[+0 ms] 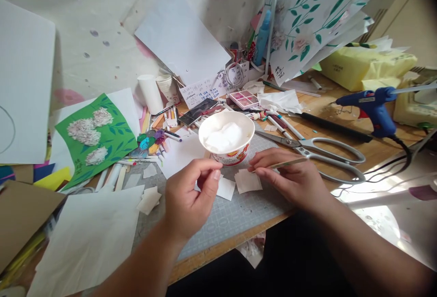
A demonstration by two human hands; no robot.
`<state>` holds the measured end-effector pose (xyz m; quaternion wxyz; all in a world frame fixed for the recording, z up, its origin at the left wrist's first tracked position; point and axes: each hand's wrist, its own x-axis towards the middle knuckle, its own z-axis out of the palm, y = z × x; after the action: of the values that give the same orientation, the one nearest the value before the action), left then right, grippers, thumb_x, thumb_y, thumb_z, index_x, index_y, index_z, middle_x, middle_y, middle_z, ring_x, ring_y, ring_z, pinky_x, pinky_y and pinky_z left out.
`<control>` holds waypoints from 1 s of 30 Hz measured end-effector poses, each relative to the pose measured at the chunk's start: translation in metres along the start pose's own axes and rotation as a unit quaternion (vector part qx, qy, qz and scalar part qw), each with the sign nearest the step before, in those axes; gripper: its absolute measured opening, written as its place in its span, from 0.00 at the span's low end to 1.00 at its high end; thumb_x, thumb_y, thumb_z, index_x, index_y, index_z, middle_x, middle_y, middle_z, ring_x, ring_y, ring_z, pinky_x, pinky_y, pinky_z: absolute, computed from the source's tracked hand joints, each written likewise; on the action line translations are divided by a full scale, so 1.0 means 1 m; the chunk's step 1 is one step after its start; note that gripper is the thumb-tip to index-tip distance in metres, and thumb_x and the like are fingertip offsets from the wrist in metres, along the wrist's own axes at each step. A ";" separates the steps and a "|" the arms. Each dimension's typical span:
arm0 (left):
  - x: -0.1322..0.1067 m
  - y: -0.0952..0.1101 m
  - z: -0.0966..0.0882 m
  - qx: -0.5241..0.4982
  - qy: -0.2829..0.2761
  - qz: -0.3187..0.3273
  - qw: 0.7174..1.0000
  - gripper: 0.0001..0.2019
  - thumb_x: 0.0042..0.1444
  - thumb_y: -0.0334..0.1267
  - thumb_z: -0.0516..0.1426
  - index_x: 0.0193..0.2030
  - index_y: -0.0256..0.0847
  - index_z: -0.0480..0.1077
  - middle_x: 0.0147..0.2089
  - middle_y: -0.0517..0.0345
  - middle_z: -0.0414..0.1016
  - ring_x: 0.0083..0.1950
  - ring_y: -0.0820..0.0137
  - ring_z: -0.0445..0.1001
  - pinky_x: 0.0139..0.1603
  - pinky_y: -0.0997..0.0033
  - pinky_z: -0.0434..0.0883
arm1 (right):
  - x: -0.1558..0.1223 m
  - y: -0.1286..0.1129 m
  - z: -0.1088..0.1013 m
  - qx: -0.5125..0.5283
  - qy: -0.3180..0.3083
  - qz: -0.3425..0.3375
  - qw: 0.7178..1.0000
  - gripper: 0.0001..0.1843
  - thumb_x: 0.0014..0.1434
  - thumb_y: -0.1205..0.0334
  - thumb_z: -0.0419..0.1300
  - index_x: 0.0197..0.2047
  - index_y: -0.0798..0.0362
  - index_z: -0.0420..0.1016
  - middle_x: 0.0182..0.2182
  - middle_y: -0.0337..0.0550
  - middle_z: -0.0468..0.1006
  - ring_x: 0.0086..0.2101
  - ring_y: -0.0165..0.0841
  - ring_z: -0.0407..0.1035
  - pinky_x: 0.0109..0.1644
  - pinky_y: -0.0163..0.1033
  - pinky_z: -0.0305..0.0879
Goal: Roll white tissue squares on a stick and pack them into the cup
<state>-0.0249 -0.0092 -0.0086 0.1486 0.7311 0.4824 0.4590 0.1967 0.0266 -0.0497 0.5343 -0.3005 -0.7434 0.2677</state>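
My left hand hovers over the grey cutting mat with thumb and forefinger pinched together on a small white bit that I cannot make out clearly. My right hand grips a thin stick or brush that points right. Between the hands lie two small white paper squares. Just behind them stands a white paper bowl with a red flower pattern, filled with white tissue-like material.
Large scissors lie right of the bowl, and a blue glue gun stands further right. A green card with white paper flowers lies at left. Pens, paper cups, a phone and loose sheets crowd the back.
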 end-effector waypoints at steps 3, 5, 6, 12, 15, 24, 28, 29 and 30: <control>0.004 0.002 0.002 -0.025 -0.062 -0.035 0.997 0.04 0.60 0.31 0.59 0.41 0.41 0.74 0.32 0.60 0.77 0.29 0.73 0.73 0.31 0.74 0.71 | -0.001 -0.003 0.001 0.098 0.048 0.046 0.993 0.06 0.62 0.66 0.66 0.37 0.47 0.84 0.33 0.44 0.86 0.40 0.39 0.80 0.47 0.46 0.79; 0.006 0.002 0.004 -0.055 -0.113 -0.083 0.989 0.08 0.58 0.36 0.62 0.45 0.41 0.74 0.36 0.57 0.78 0.32 0.71 0.73 0.34 0.72 0.72 | -0.003 -0.002 0.005 0.164 0.077 0.062 0.982 0.05 0.62 0.65 0.66 0.37 0.46 0.85 0.34 0.43 0.85 0.42 0.39 0.79 0.48 0.47 0.78; 0.006 0.001 0.006 -0.073 -0.139 -0.106 0.982 0.11 0.57 0.38 0.63 0.47 0.42 0.73 0.38 0.56 0.78 0.33 0.69 0.73 0.35 0.70 0.72 | -0.003 -0.002 0.008 0.188 0.087 0.064 0.976 0.05 0.62 0.64 0.66 0.37 0.45 0.85 0.35 0.43 0.85 0.43 0.39 0.78 0.49 0.48 0.78; 0.004 -0.002 0.012 -0.131 -0.213 -0.173 0.953 0.16 0.56 0.37 0.64 0.52 0.46 0.72 0.45 0.55 0.77 0.39 0.67 0.73 0.42 0.67 0.70 | -0.003 -0.003 0.023 0.204 0.090 0.038 0.974 0.05 0.63 0.63 0.66 0.38 0.46 0.85 0.34 0.42 0.86 0.42 0.39 0.79 0.50 0.49 0.77; 0.004 -0.002 0.013 -0.137 -0.215 -0.195 0.947 0.09 0.56 0.35 0.62 0.45 0.44 0.73 0.35 0.60 0.74 0.34 0.70 0.70 0.37 0.70 0.69 | -0.003 -0.004 0.024 0.192 0.097 0.039 0.976 0.05 0.62 0.64 0.66 0.38 0.47 0.85 0.34 0.42 0.86 0.41 0.38 0.79 0.48 0.48 0.77; 0.006 -0.004 0.016 -0.177 -0.211 -0.252 0.928 0.03 0.56 0.35 0.60 0.34 0.42 0.69 0.25 0.65 0.70 0.28 0.72 0.70 0.31 0.72 0.67 | -0.005 -0.006 0.021 0.193 0.095 0.033 0.976 0.05 0.62 0.66 0.65 0.39 0.47 0.84 0.36 0.42 0.85 0.41 0.37 0.79 0.47 0.45 0.76; 0.006 -0.006 0.015 -0.174 -0.212 -0.258 0.926 0.07 0.57 0.35 0.60 0.30 0.42 0.66 0.23 0.66 0.69 0.24 0.74 0.70 0.29 0.74 0.66 | -0.009 -0.004 0.020 0.207 0.104 0.044 0.972 0.04 0.63 0.65 0.65 0.38 0.48 0.83 0.36 0.43 0.85 0.41 0.38 0.79 0.47 0.45 0.76; 0.007 -0.007 0.014 -0.169 -0.216 -0.254 0.927 0.07 0.58 0.35 0.60 0.30 0.42 0.66 0.23 0.66 0.69 0.24 0.74 0.70 0.28 0.74 0.66 | -0.009 -0.004 0.020 0.205 0.102 0.043 0.973 0.04 0.63 0.65 0.65 0.38 0.48 0.83 0.36 0.43 0.85 0.41 0.38 0.79 0.47 0.46 0.76; 0.007 -0.007 0.014 -0.160 -0.222 -0.248 0.929 0.07 0.58 0.35 0.59 0.30 0.42 0.66 0.23 0.66 0.68 0.24 0.73 0.70 0.28 0.74 0.66 | -0.009 -0.005 0.020 0.200 0.099 0.042 0.974 0.04 0.63 0.65 0.65 0.38 0.48 0.83 0.36 0.43 0.85 0.41 0.38 0.79 0.47 0.45 0.77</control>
<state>-0.0172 0.0030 -0.0169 0.4759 0.6380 0.5228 0.3051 0.1793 0.0151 -0.0577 0.6429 -0.2432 -0.6051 0.4017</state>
